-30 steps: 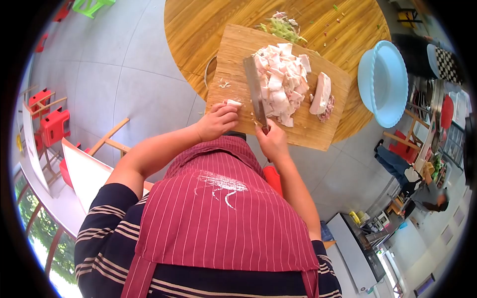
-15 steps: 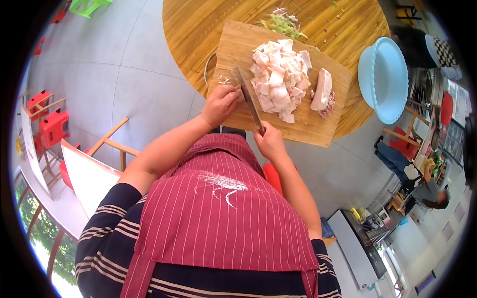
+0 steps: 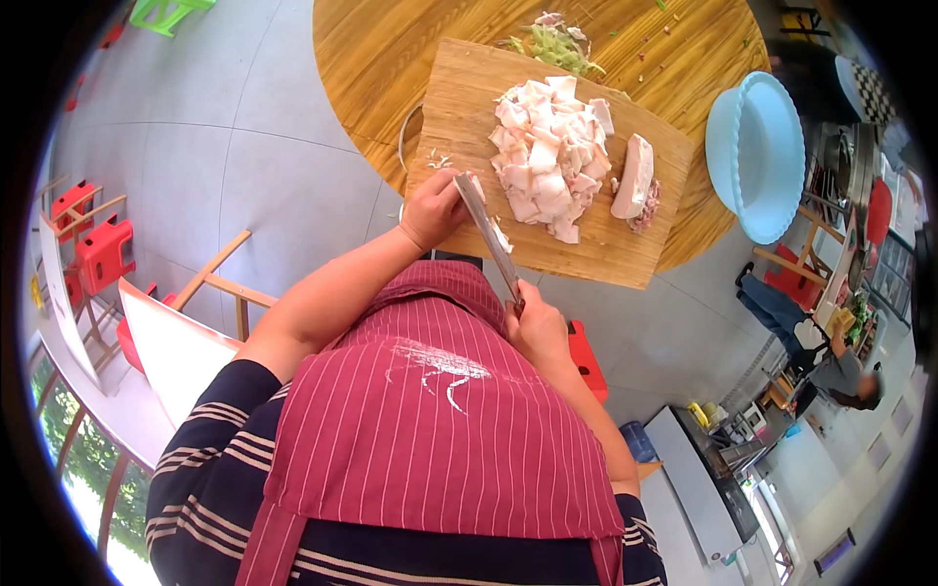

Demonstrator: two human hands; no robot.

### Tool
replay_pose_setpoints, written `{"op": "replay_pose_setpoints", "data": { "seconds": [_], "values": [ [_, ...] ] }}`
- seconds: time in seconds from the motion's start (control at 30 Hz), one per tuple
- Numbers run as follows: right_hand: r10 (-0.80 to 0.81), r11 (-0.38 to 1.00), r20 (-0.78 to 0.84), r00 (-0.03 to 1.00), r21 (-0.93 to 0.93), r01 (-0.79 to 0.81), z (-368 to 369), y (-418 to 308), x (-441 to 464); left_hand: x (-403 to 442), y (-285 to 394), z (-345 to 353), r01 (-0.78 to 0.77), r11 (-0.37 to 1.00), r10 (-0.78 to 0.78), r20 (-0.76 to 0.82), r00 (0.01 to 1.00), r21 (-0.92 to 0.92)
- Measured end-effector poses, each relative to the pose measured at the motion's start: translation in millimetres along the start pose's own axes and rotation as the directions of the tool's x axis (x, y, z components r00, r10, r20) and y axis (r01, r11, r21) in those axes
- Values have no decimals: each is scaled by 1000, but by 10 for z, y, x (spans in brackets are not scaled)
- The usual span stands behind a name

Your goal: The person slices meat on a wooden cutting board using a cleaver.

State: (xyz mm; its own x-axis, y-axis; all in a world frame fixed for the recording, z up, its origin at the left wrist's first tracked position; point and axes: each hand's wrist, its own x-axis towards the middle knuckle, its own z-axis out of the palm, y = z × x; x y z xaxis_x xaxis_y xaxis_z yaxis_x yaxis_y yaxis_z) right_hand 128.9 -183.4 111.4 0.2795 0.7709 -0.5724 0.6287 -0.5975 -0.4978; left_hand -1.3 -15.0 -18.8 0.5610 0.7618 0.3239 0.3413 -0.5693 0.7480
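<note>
r hand just off board's near edge, fingers clamped on handle of knife; blade runs fwd & left from them to l hand. l fingers bent, tips right by blade's far end; can't tell if they're clamped on anything, as blade hides the tips. pale bit along blade's right side, btwn the two sets of fingers. scraps on board just past l fingers. meat pile on board too, right & fwd of l fingers, ahead of r fingers, apart from both. slab farther right of fingers, w/ pinkish mince beside it. greens on bench, well fwd of fingers, past board's far edge. basin well right of fingers, at bench's right edge.
</note>
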Motion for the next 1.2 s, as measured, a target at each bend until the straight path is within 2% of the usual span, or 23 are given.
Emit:
{"op": "replay_pose_setpoints", "data": {
  "seconds": [0.1, 0.17, 0.27, 0.4, 0.47, 0.6, 0.73, 0.83, 0.9, 0.97, 1.03, 1.07, 1.1, 1.17, 1.2],
  "values": [
    [72, 997, 43, 996, -9, -72, 0, -34, 31, 33, 15, 24, 15, 1000, -15, 24, 1000, -10],
    [27, 999, 41, 999, -31, -26, 57, -27, 194, 86, 35, 17, -39, 999, 38, -22, 999, -11],
    [-26, 999, -20, 999, -34, 25, 108, -95, 508, 58, 5, 46, 8, 1000, -8, 25, 1000, 2],
    [-40, 999, -22, 999, 33, 41, 86, -76, 538, 124, 53, 16, -5, 1000, 5, 17, 1000, -6],
    [44, 996, 93, 995, 67, -50, 23, -22, 340, 117, 52, 33, -10, 1000, 10, -4, 1000, 7],
    [154, 985, 127, 980, 61, -163, 46, 79, 194, 92, 40, 32, 16, 1000, -16, 21, 1000, 21],
    [-36, 992, 31, 999, 118, 32, 205, 16, 786, 62, -2, 62, -30, 998, 30, 3, 1000, 47],
    [-41, 988, 8, 999, 147, 39, 135, -134, 1188, 65, -14, 59, -48, 996, 47, 22, 999, 78],
    [-77, 969, 114, 991, 244, 47, -64, -107, 1349, 62, 0, 50, -60, 995, 58, 30, 998, 83],
    [-25, 959, 129, 991, 282, -12, -307, -42, 1254, 83, 14, 34, -86, 996, 86, -1, 996, 33],
    [161, 876, 136, 977, 437, -205, -405, 34, 1040, 68, 2, 18, -76, 997, 76, 2, 997, 31],
    [85, 917, 66, 994, 385, -104, -327, 122, 965, 46, 5, 22, -71, 997, 71, 6, 997, 26],
    [90, 917, 74, 993, 382, -111, -288, 104, 849, 24, 1, 35, -62, 998, 62, 8, 998, 23],
    [-24, 958, -88, 996, 281, 48, -189, -9, 611, 32, -20, 46, -63, 997, 63, 11, 998, 34],
    [-26, 958, -87, 996, 281, 50, -112, -16, 514, 35, -15, 38, -63, 997, 62, 10, 998, 36]
  ]
}}
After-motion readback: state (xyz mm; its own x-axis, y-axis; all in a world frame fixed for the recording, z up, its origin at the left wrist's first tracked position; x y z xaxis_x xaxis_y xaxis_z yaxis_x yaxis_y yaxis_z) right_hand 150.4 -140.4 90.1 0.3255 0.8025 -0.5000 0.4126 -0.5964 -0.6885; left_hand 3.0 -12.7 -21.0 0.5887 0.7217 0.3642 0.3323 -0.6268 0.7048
